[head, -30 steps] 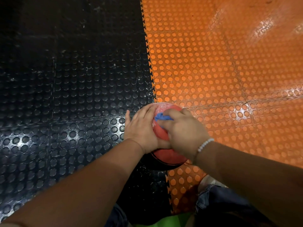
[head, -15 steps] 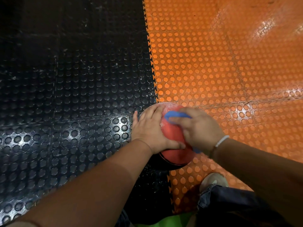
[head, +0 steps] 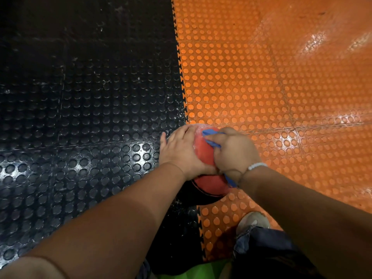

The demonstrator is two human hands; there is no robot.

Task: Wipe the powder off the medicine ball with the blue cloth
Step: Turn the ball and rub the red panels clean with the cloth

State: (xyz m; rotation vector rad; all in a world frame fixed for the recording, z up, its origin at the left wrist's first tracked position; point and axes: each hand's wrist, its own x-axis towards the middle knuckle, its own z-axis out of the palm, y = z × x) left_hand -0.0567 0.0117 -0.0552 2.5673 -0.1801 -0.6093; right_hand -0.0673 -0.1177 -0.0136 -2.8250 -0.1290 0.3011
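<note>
Medicine ball: red, round, set on the floor across the toothed seam where the black studded tiles are joined to the orange studded tiles. It is placed just ahead of the person's shoe and is enclosed between both hands.

Grip, left: the left hand is laid over the ball's left flank, with its fingers curved round the far upper side and its thumb wrapped across the near side; the ball is clamped by it.

Grip, right: the right hand is closed on the blue cloth, which is pressed against the ball's upper right face. One strip of cloth is seen past the fingertips near the top of the ball, and another is seen hanging below the wrist. A white beaded bracelet is worn on that wrist.

Condition: a pale film of powder is seen on the ball's far top, between the two hands. The red centre strip between the hands is left uncovered.

Markings: a thin dark line is seen across the ball's lower near face; whether it is lettering cannot be told.

Adjacent: blue jeans are visible at the lower right.
</note>
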